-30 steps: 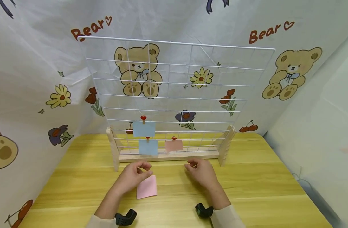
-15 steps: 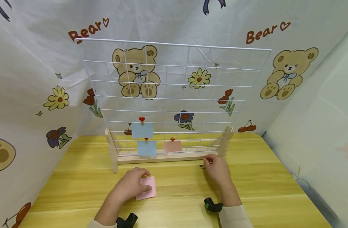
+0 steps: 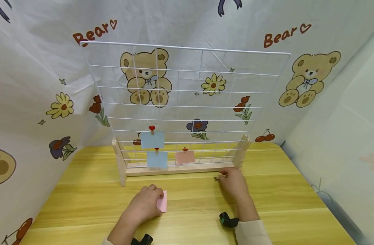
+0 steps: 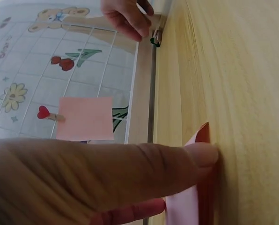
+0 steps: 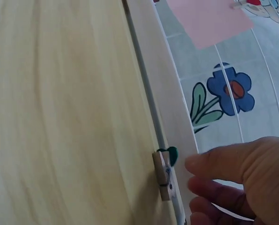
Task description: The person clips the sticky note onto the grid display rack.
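Observation:
My left hand [image 3: 147, 202] pinches a pink sticky note [image 3: 163, 202] on the table. In the left wrist view the thumb lies across the sticky note [image 4: 181, 206], whose edge bends up; the fingers behind it are mostly hidden. My right hand [image 3: 233, 183] is by the rack's base at the right, fingers bent and holding nothing. Just beside its fingertips, a small wooden clothespin [image 5: 163, 176] with a green heart lies against the base. A gap shows between the thumb and this clothespin in the right wrist view.
A white wire grid rack [image 3: 187, 107] stands on a wooden base [image 3: 181, 169] at the table's back. Red-heart clips hold an upper blue note [image 3: 152, 140], a lower blue note [image 3: 157, 160] and a salmon note [image 3: 185, 157] on it. Behind hangs a bear-print cloth [image 3: 251, 20].
My right hand has moved right to the clothespin by the base. The left hand has come down over the pink sticky note, and its thumb and fingers have closed at the note.

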The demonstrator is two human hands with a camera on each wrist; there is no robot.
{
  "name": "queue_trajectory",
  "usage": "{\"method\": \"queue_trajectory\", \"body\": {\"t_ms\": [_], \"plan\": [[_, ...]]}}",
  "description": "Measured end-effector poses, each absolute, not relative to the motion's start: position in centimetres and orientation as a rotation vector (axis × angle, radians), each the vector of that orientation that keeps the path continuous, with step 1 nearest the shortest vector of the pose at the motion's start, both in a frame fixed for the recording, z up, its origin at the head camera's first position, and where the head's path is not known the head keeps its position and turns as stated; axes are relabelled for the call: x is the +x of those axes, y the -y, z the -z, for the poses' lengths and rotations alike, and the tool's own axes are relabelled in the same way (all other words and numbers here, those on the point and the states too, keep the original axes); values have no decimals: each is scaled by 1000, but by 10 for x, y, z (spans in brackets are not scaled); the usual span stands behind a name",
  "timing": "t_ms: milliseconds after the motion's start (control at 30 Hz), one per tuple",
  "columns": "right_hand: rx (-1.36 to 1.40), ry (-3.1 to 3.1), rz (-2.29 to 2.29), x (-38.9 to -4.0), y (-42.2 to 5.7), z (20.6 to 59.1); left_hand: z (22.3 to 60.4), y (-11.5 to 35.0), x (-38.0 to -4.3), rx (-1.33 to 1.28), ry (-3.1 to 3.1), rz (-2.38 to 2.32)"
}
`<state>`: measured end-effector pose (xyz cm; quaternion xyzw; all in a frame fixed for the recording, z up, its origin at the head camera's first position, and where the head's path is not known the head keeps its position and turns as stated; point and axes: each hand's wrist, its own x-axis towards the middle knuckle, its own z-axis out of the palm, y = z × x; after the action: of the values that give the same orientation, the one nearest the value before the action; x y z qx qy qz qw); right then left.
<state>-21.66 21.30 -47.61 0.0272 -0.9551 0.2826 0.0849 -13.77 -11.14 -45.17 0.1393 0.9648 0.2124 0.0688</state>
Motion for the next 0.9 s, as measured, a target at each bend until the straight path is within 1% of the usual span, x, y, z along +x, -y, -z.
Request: {"method": "queue_trajectory", "body": {"t_ms": [233,900], "plan": [[231,2846,-843,-217,-204,484,452,114,-138,468,-2908,-675],[167,2964,-723,-215,-201,486,452,117,-142,605,-2808,-802]]}}
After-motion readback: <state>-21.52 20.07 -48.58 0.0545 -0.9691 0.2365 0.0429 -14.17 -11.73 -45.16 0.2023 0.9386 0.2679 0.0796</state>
